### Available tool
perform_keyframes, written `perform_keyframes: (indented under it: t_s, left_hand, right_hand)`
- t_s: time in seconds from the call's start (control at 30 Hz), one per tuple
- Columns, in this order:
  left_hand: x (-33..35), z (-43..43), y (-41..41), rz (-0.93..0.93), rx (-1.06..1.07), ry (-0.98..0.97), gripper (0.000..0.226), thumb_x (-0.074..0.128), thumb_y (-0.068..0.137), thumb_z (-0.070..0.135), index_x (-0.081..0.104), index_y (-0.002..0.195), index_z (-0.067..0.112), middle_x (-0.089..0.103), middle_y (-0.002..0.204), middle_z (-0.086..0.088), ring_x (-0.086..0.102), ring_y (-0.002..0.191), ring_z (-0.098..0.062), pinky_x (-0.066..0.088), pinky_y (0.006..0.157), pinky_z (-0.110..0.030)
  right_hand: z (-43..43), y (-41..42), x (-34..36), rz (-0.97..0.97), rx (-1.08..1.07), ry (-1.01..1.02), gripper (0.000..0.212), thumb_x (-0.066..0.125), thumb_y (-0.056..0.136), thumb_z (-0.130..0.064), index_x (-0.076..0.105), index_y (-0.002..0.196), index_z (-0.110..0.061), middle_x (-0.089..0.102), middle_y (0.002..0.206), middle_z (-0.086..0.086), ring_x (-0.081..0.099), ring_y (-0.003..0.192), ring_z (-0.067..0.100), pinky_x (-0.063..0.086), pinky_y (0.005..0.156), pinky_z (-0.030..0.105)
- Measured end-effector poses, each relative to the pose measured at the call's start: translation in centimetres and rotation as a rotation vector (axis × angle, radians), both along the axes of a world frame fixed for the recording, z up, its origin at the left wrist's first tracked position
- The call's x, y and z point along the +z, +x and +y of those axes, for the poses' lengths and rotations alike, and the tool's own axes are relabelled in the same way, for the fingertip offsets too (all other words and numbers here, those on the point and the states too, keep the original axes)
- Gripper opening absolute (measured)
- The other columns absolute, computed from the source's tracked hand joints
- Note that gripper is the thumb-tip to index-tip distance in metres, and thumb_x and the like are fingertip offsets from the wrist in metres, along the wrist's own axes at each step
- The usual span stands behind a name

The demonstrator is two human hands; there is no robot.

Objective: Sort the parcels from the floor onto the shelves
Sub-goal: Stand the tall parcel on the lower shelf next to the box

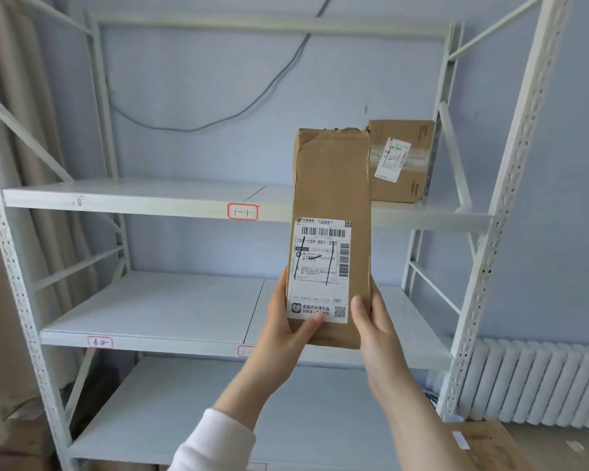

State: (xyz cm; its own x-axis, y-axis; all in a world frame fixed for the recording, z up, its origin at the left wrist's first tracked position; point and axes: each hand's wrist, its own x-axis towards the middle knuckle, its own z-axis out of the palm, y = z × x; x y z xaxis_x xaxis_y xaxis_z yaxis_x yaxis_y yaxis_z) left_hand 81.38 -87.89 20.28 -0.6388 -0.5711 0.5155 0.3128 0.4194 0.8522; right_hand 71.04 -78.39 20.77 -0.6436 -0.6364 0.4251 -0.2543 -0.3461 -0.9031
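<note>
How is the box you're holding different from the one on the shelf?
The held box is tall and narrow; the shelf box looks wider. Left hand and right hand grip the held box; the shelf box rests on a shelf. The held box's label sits straight; the shelf box's tilts. Both are brown cardboard.

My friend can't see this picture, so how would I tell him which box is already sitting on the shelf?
Find the white metal rack and follow its upper shelf to the far right end. A brown box stands there. It is squat with a crooked white label, unlike the tall thin parcel held up in front.
</note>
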Motion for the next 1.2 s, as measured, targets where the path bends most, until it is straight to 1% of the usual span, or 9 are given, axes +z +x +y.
perform_keyframes:
  t_s: [0.17, 0.37, 0.57, 0.67, 0.77, 0.87, 0.97, 1.13, 1.2]
  left_hand:
    - [3.2, -2.9, -1.3, 0.041, 0.026, -0.053, 0.071, 0.059, 0.086, 0.019, 0.022, 0.146, 0.022, 0.047, 0.139, 0.009, 0.044, 0.129, -0.003, 0.039, 0.106, -0.026]
    - [6.8, -6.1, -5.2, 0.096, 0.052, -0.111, 0.075, 0.06, 0.083, 0.021, 0.021, 0.147, 0.022, 0.046, 0.141, 0.007, 0.042, 0.132, -0.008, 0.036, 0.11, -0.037]
    - [9.5, -8.8, -10.2, 0.14, 0.062, -0.162, 0.067, 0.056, 0.09, 0.003, 0.022, 0.145, 0.022, 0.049, 0.136, 0.009, 0.048, 0.122, 0.004, 0.043, 0.096, -0.013]
    - [10.4, -10.4, -12.4, 0.142, 0.077, -0.183, 0.068, 0.057, 0.09, 0.005, 0.022, 0.146, 0.019, 0.047, 0.139, 0.006, 0.045, 0.127, -0.002, 0.043, 0.102, -0.022]
    - [11.1, -12.2, -14.5, 0.132, 0.1, -0.189, 0.072, 0.059, 0.089, 0.01, 0.019, 0.148, 0.018, 0.043, 0.142, 0.005, 0.041, 0.132, -0.007, 0.04, 0.107, -0.032]
    - [11.6, -14.0, -16.5, 0.119, 0.116, -0.193, 0.076, 0.062, 0.088, 0.013, 0.017, 0.148, 0.018, 0.042, 0.144, 0.004, 0.039, 0.133, -0.009, 0.038, 0.109, -0.038]
    - [12.1, -15.7, -18.3, 0.114, 0.121, -0.196, 0.077, 0.061, 0.087, 0.011, 0.015, 0.149, 0.019, 0.042, 0.143, 0.005, 0.04, 0.132, -0.008, 0.038, 0.109, -0.039]
    - [14.9, -18.6, -20.2, 0.189, 0.116, -0.199, 0.074, 0.061, 0.088, 0.018, 0.019, 0.149, 0.02, 0.046, 0.141, 0.009, 0.044, 0.127, 0.0, 0.039, 0.108, -0.028]
    - [16.4, -20.0, -20.7, 0.225, 0.098, -0.211, 0.076, 0.064, 0.086, 0.028, 0.022, 0.148, 0.019, 0.046, 0.141, 0.009, 0.045, 0.127, -0.002, 0.039, 0.108, -0.031]
  right_hand:
    - [-2.8, -1.4, 3.5, 0.046, 0.024, -0.067, 0.046, 0.038, 0.1, -0.024, 0.029, 0.144, -0.035, 0.047, 0.14, -0.014, 0.044, 0.129, 0.004, 0.038, 0.103, 0.022]
    - [-6.3, -5.4, 7.0, 0.086, 0.059, -0.122, 0.047, 0.037, 0.1, -0.021, 0.029, 0.145, -0.033, 0.047, 0.14, -0.016, 0.045, 0.126, -0.001, 0.043, 0.087, 0.003]
    - [-9.4, -10.7, 9.4, 0.169, 0.06, -0.183, 0.047, 0.037, 0.101, -0.022, 0.027, 0.145, -0.033, 0.048, 0.14, -0.015, 0.045, 0.127, -0.001, 0.039, 0.101, 0.016]
    - [-11.0, -13.1, 10.3, 0.194, 0.079, -0.208, 0.049, 0.036, 0.101, -0.022, 0.023, 0.147, -0.032, 0.043, 0.144, -0.013, 0.041, 0.131, 0.001, 0.034, 0.109, 0.024]
    - [-12.6, -15.1, 11.0, 0.193, 0.125, -0.209, 0.049, 0.034, 0.101, -0.019, 0.022, 0.147, -0.031, 0.043, 0.144, -0.014, 0.045, 0.123, -0.009, 0.04, 0.093, 0.005]
    - [-14.3, -17.1, 11.4, 0.182, 0.148, -0.22, 0.047, 0.033, 0.101, -0.016, 0.024, 0.145, -0.032, 0.044, 0.143, -0.012, 0.046, 0.11, -0.023, 0.04, 0.082, -0.001]
    - [-16.0, -18.7, 11.9, 0.182, 0.153, -0.238, 0.044, 0.032, 0.101, -0.015, 0.024, 0.135, -0.041, 0.042, 0.143, -0.013, 0.046, 0.107, -0.026, 0.038, 0.082, -0.003]
    - [-19.1, -20.8, 14.5, 0.238, 0.106, -0.287, 0.041, 0.034, 0.101, -0.017, 0.034, 0.141, -0.026, 0.051, 0.133, -0.016, 0.048, 0.109, -0.021, 0.038, 0.081, -0.002]
    - [-20.3, -21.4, 16.2, 0.271, 0.08, -0.291, 0.035, 0.036, 0.101, -0.02, 0.041, 0.134, -0.03, 0.056, 0.123, -0.023, 0.051, 0.104, -0.021, 0.04, 0.082, 0.0]
